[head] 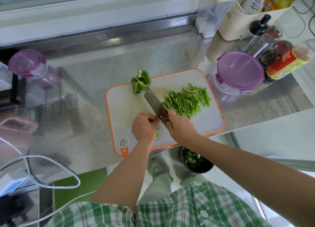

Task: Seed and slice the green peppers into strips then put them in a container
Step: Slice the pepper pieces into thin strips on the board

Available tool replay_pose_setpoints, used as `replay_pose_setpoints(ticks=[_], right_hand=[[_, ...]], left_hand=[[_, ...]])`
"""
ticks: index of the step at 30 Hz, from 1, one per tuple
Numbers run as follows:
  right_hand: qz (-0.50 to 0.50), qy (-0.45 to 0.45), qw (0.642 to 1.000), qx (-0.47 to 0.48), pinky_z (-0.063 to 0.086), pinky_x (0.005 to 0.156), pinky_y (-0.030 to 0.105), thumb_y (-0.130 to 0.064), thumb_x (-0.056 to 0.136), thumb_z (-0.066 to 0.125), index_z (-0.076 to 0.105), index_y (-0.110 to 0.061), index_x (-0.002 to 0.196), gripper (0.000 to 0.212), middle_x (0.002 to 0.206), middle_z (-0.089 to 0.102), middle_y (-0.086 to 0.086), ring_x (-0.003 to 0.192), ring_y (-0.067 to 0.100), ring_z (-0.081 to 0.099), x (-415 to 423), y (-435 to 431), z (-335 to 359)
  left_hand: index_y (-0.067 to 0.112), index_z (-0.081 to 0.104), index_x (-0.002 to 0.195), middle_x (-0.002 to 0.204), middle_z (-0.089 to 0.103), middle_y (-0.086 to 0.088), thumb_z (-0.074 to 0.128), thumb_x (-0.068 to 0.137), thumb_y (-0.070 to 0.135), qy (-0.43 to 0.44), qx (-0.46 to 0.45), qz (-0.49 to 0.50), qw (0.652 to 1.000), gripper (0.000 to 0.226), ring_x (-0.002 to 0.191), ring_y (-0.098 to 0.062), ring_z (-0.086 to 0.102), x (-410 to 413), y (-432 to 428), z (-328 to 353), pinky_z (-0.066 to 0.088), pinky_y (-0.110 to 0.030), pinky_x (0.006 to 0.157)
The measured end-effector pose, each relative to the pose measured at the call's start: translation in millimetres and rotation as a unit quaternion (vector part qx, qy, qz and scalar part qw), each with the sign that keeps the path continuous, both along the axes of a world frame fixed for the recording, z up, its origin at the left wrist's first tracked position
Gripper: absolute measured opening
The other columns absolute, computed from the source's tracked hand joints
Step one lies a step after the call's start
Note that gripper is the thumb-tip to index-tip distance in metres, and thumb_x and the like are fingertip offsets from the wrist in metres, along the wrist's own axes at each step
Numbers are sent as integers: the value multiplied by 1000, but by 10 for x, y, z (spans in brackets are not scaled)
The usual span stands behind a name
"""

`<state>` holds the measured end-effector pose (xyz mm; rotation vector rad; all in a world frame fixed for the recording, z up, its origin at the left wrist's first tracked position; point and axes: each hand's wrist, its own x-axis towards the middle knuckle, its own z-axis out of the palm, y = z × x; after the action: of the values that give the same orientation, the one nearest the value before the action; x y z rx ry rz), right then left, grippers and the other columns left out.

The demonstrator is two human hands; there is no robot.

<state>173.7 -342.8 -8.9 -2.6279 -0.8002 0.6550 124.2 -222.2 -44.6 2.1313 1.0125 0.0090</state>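
Note:
On the white cutting board with an orange rim [124, 107] a heap of green pepper strips [187, 99] lies at the right. A large uncut pepper piece [141, 81] rests at the board's far left edge. My right hand [180, 126] grips the handle of a cleaver [153, 101], its blade angled across the board. My left hand [144, 126] has curled fingers pinching a small pepper piece against the blade. One loose strip [157, 134] lies beside my left wrist.
A lidded purple-topped container [238, 71] stands right of the board, another [29, 64] at the far left. Bottles, shakers and a cream utensil holder [265, 39] crowd the back right. A dark bin with green scraps [196, 160] sits on the floor below the counter edge. A white cable [51, 158] loops at left.

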Motion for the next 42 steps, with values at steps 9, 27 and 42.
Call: replay_pose_setpoints(ticks=[9, 27, 42], right_hand=[[-20, -7, 998, -51, 32, 58, 35, -9, 96, 42, 25, -16, 95, 19, 77, 49, 7, 69, 34, 50, -64, 136, -78], [-43, 9, 998, -36, 34, 60, 36, -9, 96, 42, 35, -11, 106, 13, 78, 45, 5, 69, 30, 45, -95, 47, -45], [-100, -6, 994, 50, 35, 55, 36, -15, 97, 42, 36, -7, 103, 12, 73, 48, 10, 66, 34, 52, 8, -16, -156]], left_hand=[[27, 78, 85, 90, 73, 5, 75, 81, 32, 16, -3, -4, 1000, 7, 85, -19, 66, 4, 20, -4, 41, -25, 64], [23, 76, 94, 96, 73, -1, 73, 83, 29, 51, 11, -51, 997, 13, 94, -25, 65, 73, 18, 111, 42, -26, 68], [24, 76, 91, 94, 74, 6, 72, 85, 25, 31, -21, -69, 997, 8, 91, -16, 66, 56, 84, 81, 45, -23, 72]])
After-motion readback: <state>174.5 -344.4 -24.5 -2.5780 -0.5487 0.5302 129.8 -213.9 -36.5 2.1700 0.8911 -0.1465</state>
